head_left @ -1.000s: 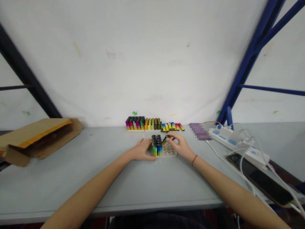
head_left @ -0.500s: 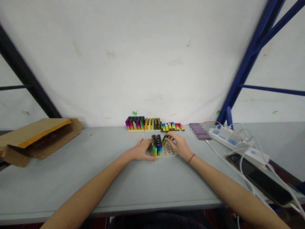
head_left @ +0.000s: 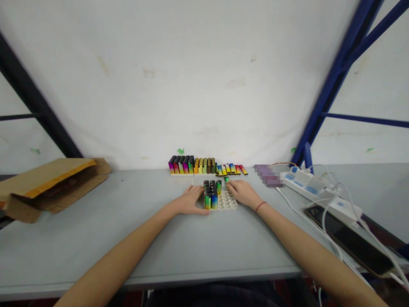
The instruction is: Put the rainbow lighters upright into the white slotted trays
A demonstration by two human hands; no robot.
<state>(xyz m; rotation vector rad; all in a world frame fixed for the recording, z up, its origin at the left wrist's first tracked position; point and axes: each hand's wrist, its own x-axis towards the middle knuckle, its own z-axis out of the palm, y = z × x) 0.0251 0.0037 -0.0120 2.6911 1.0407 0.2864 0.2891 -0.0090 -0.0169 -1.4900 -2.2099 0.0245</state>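
A pale tray with rows of round holes (head_left: 227, 204) lies in front of me. Its left part holds upright lighters with black tops (head_left: 210, 195) and bright graded colours. One more green-yellow lighter (head_left: 219, 187) stands in the back of the third row. My left hand (head_left: 191, 201) lies spread along the tray's left side, thumb stretched along the front, fingertips partly hidden behind the lighters. At the tray's back right, my right hand (head_left: 243, 192) has its fingers closed around a lighter with a green end (head_left: 227, 180); most of that lighter is hidden.
Against the wall stand a block of black-topped lighters (head_left: 181, 165) and a block of yellow and brown ones (head_left: 204, 166). Several lighters lie flat (head_left: 231, 169) beside them. A power strip with cables (head_left: 319, 192) and a phone (head_left: 349, 238) are right; an open brown paper package (head_left: 54, 187) is left.
The lighter that was tilted in my right hand now stands upright in the tray. My right hand has shifted slightly right, a green-ended lighter showing at its fingertips. The left hand stays put.
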